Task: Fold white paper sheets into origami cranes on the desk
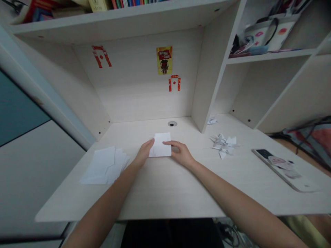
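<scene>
Between my two hands a small white sheet of paper [160, 146] is held just over the desk. My left hand [144, 151] grips its left edge, thumb on top and the other fingers out of sight behind. On the right edge, my right hand [181, 153] pinches the sheet, with the index finger lying across its face. Left of my left hand lies a loose stack of white paper sheets [100, 167]. To the right sits a small heap of folded white paper pieces [224, 144].
A phone in a light case [287, 169] lies at the desk's right side. An upright divider [216, 69] stands behind the folded pieces. A cable hole [172, 123] is near the back wall. Books [129, 4] fill the upper shelf, and a bag [271, 32] stands in the right cubby.
</scene>
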`<move>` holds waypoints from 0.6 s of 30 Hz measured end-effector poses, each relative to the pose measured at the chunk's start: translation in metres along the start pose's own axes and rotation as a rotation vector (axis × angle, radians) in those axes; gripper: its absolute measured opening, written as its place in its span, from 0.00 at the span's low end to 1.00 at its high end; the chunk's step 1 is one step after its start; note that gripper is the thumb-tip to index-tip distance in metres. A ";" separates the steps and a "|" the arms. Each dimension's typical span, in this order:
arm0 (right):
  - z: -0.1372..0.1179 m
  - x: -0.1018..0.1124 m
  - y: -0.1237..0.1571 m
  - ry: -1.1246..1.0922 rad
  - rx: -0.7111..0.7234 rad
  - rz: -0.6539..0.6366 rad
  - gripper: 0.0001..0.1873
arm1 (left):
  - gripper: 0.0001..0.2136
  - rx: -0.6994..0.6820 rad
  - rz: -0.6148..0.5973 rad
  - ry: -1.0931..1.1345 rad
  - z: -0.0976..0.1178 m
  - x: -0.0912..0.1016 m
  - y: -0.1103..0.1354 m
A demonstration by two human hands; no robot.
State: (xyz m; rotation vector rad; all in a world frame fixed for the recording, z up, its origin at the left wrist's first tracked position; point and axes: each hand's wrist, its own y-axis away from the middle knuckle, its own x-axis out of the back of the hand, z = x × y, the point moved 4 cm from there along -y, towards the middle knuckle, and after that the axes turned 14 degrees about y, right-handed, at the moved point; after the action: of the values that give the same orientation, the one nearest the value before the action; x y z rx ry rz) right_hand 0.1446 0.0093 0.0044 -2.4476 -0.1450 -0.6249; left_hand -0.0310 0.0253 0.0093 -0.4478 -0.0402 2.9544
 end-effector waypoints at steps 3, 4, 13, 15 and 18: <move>0.003 0.000 0.000 -0.027 -0.045 -0.004 0.18 | 0.25 0.090 0.075 0.043 -0.016 0.007 -0.005; 0.004 0.000 -0.001 -0.045 -0.065 -0.003 0.17 | 0.26 0.113 0.101 0.050 -0.021 0.008 -0.005; 0.014 -0.001 -0.005 -0.342 -0.316 0.048 0.12 | 0.20 0.154 0.131 0.117 -0.011 -0.004 0.007; 0.015 0.000 -0.005 -0.380 -0.366 0.083 0.13 | 0.19 0.162 0.108 0.117 -0.012 -0.006 0.008; 0.016 0.001 -0.005 -0.438 -0.401 0.133 0.13 | 0.19 0.126 0.078 0.082 -0.016 -0.007 0.006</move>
State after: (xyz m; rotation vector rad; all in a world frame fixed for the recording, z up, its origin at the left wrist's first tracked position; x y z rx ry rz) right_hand 0.1510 0.0225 -0.0040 -2.9237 -0.0299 -0.0504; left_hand -0.0201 0.0181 -0.0042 -0.5639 0.1762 2.9879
